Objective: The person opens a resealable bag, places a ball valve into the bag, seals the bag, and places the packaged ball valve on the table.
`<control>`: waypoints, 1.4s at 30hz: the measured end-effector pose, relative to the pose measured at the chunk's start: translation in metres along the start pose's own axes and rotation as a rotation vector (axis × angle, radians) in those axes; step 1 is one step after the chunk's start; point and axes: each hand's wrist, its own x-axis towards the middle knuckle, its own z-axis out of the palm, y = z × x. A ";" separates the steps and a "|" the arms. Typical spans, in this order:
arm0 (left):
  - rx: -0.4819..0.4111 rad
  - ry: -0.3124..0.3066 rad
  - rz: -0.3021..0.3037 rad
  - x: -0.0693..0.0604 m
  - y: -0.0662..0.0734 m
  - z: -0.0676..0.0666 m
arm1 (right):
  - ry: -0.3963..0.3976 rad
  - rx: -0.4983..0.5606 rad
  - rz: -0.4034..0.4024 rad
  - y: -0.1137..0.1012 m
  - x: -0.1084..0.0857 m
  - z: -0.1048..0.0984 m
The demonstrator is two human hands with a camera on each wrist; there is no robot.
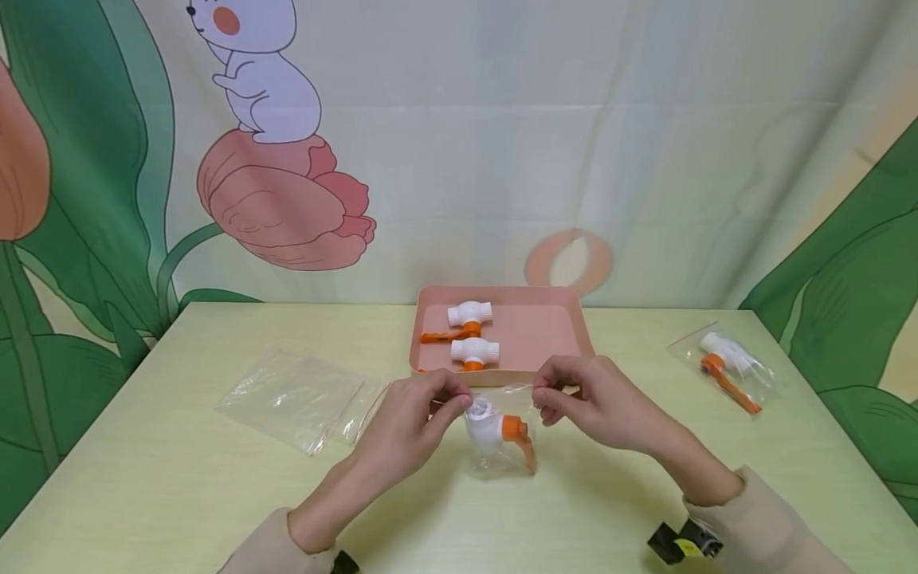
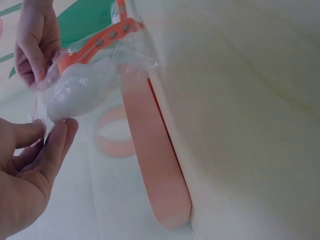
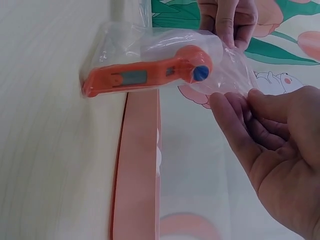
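1. A bagged valve, white with an orange handle, is held between the two hands, just in front of the pink tray; whether its bag touches the worktop I cannot tell
2. The left-hand grip pinches the bag's upper left corner between thumb and fingers
3. The right-hand grip pinches the upper right corner the same way, the plastic stretched between the two
4. In the tray's left half lie two unbagged valves, the rear valve and the front valve, one behind the other
5. Flat clear plastic lies to the left, near the left forearm
6. Another bagged valve lies at far right, well apart from the tray
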 end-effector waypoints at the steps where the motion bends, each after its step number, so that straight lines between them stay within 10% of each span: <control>1: -0.008 -0.001 -0.003 0.000 0.000 0.000 | 0.001 -0.010 -0.009 0.000 0.000 0.000; 42: -0.229 -0.056 -0.075 0.002 0.009 0.001 | 0.069 0.112 -0.008 -0.004 0.004 0.017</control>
